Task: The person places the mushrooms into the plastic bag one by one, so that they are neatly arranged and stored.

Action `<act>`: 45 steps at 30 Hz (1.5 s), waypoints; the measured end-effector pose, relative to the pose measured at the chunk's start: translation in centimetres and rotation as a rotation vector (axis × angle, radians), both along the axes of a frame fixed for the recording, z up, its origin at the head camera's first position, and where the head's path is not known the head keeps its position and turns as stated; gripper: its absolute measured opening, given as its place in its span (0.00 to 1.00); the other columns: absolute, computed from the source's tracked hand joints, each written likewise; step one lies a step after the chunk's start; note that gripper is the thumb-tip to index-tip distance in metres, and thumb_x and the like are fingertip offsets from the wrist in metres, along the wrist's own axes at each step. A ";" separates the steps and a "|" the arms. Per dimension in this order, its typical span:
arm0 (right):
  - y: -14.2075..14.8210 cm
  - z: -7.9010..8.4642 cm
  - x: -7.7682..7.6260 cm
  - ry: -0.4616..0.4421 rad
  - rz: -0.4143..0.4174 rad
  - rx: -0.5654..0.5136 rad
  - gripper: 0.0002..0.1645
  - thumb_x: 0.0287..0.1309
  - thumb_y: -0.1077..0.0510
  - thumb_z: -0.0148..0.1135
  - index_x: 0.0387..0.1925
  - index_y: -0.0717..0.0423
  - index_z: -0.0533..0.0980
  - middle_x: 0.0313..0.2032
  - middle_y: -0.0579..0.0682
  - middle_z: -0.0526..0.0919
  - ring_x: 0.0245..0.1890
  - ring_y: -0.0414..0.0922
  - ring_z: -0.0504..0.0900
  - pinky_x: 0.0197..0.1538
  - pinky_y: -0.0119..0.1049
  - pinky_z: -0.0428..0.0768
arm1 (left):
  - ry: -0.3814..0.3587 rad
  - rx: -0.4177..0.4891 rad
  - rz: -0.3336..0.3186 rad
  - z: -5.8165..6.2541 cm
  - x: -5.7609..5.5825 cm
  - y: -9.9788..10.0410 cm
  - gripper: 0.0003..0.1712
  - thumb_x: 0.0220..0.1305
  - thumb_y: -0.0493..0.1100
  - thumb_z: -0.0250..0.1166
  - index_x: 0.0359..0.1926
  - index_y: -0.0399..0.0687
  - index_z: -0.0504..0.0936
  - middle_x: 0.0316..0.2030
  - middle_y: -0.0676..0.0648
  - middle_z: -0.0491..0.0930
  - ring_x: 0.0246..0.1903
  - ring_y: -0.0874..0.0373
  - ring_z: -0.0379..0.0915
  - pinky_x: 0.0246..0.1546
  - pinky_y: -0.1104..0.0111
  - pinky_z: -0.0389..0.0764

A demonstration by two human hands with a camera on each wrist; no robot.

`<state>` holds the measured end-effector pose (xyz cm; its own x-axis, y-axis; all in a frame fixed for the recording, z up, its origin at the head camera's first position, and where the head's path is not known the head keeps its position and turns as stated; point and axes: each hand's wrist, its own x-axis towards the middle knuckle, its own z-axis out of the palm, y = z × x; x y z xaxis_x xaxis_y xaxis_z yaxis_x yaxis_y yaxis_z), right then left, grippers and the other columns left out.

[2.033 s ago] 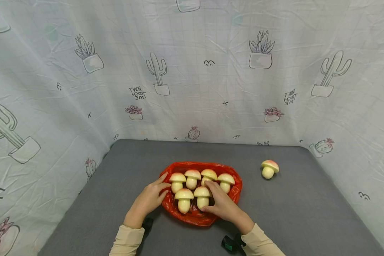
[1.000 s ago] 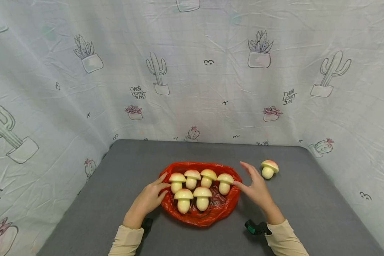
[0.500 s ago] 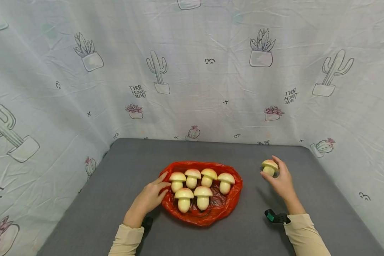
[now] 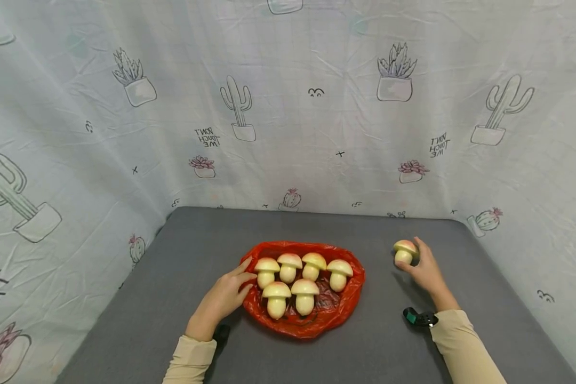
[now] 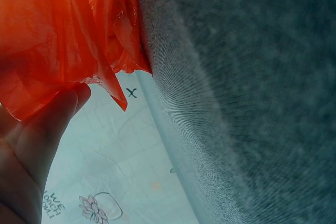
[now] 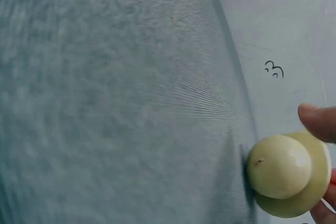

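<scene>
A red plastic bag [image 4: 328, 320], its rim opened wide, lies mid-table with several pale yellow toy mushrooms [image 4: 276, 301] in two rows. At its left side my left hand [image 4: 224, 296] holds the rim; the left wrist view shows fingers [image 5: 50, 129] against the red plastic [image 5: 63, 40]. Right of the bag, a lone toy mushroom [image 4: 404, 250] with a pink-tinged cap stands on the table. My right hand [image 4: 427, 274] is around it, thumb by the stem and fingers at the cap. Up close, the right wrist view shows the mushroom's rounded stem [image 6: 278, 166] beside my thumb [image 6: 317, 121].
The grey table [image 4: 211, 229] runs back to a white cloth [image 4: 288, 117] printed with potted cacti, which also hangs at both sides. Black camera straps [image 4: 420, 318] are on my wrists, below cream sleeves.
My right hand let go of a mushroom in the bag's front row, moved right past the rim and came around the lone mushroom. My left hand has stayed at the bag.
</scene>
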<state>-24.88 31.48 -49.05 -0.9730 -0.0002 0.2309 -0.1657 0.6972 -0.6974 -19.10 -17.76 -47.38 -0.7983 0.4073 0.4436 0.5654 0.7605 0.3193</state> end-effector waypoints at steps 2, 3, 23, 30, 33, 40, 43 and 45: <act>0.0 -0.4 0.0 -0.007 0.007 0.002 0.53 0.53 0.60 0.66 0.69 0.76 0.44 0.65 0.80 0.49 0.64 0.73 0.51 0.61 0.67 0.55 | 0.002 0.000 -0.005 0.0 0.0 0.0 0.14 0.52 0.32 0.69 0.43 0.38 0.85 0.60 0.34 0.71 0.46 0.45 0.80 0.43 0.58 0.82; 0.1 -0.6 0.0 -0.008 0.006 0.002 0.53 0.53 0.61 0.66 0.69 0.76 0.44 0.65 0.80 0.49 0.64 0.73 0.51 0.61 0.67 0.55 | 0.004 -0.001 -0.006 -0.1 0.0 0.0 0.14 0.52 0.32 0.69 0.43 0.38 0.85 0.60 0.34 0.72 0.46 0.45 0.80 0.43 0.58 0.82; 0.3 -1.0 0.0 0.007 -0.100 -0.009 0.48 0.53 0.60 0.68 0.66 0.76 0.52 0.61 0.77 0.57 0.61 0.70 0.58 0.59 0.63 0.59 | 0.012 -0.005 -0.009 -0.2 0.0 -0.1 0.14 0.52 0.32 0.70 0.43 0.39 0.85 0.60 0.34 0.72 0.46 0.46 0.80 0.44 0.58 0.81; 0.0 -1.1 0.4 0.036 -0.100 -0.023 0.50 0.51 0.56 0.70 0.66 0.76 0.54 0.60 0.76 0.59 0.59 0.68 0.61 0.57 0.62 0.62 | -0.001 -0.013 -0.002 -0.2 -0.1 0.0 0.14 0.53 0.33 0.69 0.44 0.39 0.85 0.61 0.35 0.71 0.47 0.45 0.80 0.45 0.58 0.81; -0.4 -0.9 0.8 0.042 -0.087 -0.033 0.50 0.52 0.54 0.70 0.67 0.74 0.53 0.60 0.75 0.59 0.58 0.68 0.63 0.56 0.62 0.64 | -0.007 -0.011 -0.002 -0.1 -0.2 0.0 0.14 0.54 0.33 0.69 0.44 0.39 0.85 0.61 0.35 0.71 0.47 0.45 0.80 0.45 0.58 0.81; -2.0 0.6 1.7 0.046 -0.027 -0.111 0.53 0.52 0.52 0.70 0.68 0.71 0.51 0.61 0.73 0.58 0.61 0.68 0.62 0.60 0.60 0.66 | 0.011 0.001 -0.015 -0.2 -0.2 0.0 0.14 0.52 0.32 0.70 0.43 0.39 0.85 0.60 0.34 0.71 0.46 0.45 0.80 0.44 0.58 0.81; -2.9 1.2 2.3 0.059 0.001 -0.126 0.53 0.52 0.52 0.70 0.69 0.69 0.52 0.62 0.70 0.58 0.63 0.66 0.62 0.62 0.58 0.65 | 0.008 -0.001 -0.010 -0.2 -0.2 0.0 0.14 0.52 0.32 0.70 0.43 0.39 0.85 0.61 0.34 0.71 0.46 0.45 0.80 0.45 0.57 0.81; -3.5 1.6 2.8 0.073 0.024 -0.126 0.52 0.52 0.52 0.70 0.69 0.68 0.52 0.62 0.69 0.58 0.63 0.65 0.63 0.62 0.58 0.65 | 0.003 -0.005 -0.008 -0.2 -0.2 0.0 0.14 0.53 0.32 0.69 0.43 0.39 0.85 0.61 0.35 0.71 0.47 0.45 0.80 0.45 0.57 0.81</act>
<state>-22.12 27.99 -47.47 -0.9536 0.0099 0.3009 -0.2351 0.5999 -0.7648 -19.27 -17.81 -47.54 -0.7937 0.4154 0.4444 0.5722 0.7576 0.3139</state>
